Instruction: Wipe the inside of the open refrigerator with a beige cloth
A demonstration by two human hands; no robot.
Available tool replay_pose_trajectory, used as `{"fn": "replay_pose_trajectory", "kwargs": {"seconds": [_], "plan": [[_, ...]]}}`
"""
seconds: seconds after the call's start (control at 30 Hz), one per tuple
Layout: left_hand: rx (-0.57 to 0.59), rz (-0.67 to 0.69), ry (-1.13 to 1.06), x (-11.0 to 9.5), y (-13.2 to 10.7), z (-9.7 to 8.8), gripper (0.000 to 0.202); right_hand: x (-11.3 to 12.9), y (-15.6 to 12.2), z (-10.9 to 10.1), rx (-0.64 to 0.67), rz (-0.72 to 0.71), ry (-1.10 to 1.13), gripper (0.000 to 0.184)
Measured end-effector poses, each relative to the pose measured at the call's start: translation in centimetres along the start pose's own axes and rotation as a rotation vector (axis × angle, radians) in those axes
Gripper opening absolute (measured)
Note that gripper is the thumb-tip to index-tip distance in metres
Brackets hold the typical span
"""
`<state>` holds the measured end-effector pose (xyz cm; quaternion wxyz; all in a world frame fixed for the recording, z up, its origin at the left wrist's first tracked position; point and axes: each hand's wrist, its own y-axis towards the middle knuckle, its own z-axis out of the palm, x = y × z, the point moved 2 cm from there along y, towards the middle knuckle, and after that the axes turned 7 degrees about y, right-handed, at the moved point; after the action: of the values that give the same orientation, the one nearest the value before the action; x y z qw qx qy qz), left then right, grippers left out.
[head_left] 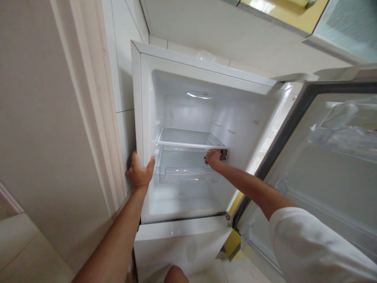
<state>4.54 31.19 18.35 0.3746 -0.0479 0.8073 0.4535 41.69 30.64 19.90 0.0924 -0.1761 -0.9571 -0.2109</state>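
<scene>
In front of me stands a white refrigerator (212, 65) with its upper compartment open. My left hand (140, 171) grips the left side wall of the fridge, thumb on the inner edge and fingers round the outside. Inside, my right hand (214, 158) is closed on a dark patterned cloth (224, 154), just below the front edge of the upper glass shelf (185, 137) at its right end. Part of the cloth is hidden by the hand. Below the hand sits a clear plastic drawer (188, 175).
The fridge door (330, 173) stands wide open on the right, with clear door bins (341, 137) on it. A closed lower door (179, 249) is beneath. At left are a door frame (94, 98) and tiled wall. Yellow cabinets (285, 11) hang above. My knee (176, 275) shows at the bottom.
</scene>
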Motion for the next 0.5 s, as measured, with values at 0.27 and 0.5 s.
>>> {"fn": "replay_pose_trajectory", "kwargs": {"seconds": [0.27, 0.5], "plan": [[0.067, -0.001, 0.004, -0.3, 0.0, -0.1, 0.077, 1.0, -2.6, -3.4, 0.166, -0.132, -0.318, 0.021], [0.046, 0.004, -0.001, -0.3, -0.1, -0.3, 0.072, 2.8, -2.6, -3.9, 0.145, -0.259, -0.225, 0.021]]}}
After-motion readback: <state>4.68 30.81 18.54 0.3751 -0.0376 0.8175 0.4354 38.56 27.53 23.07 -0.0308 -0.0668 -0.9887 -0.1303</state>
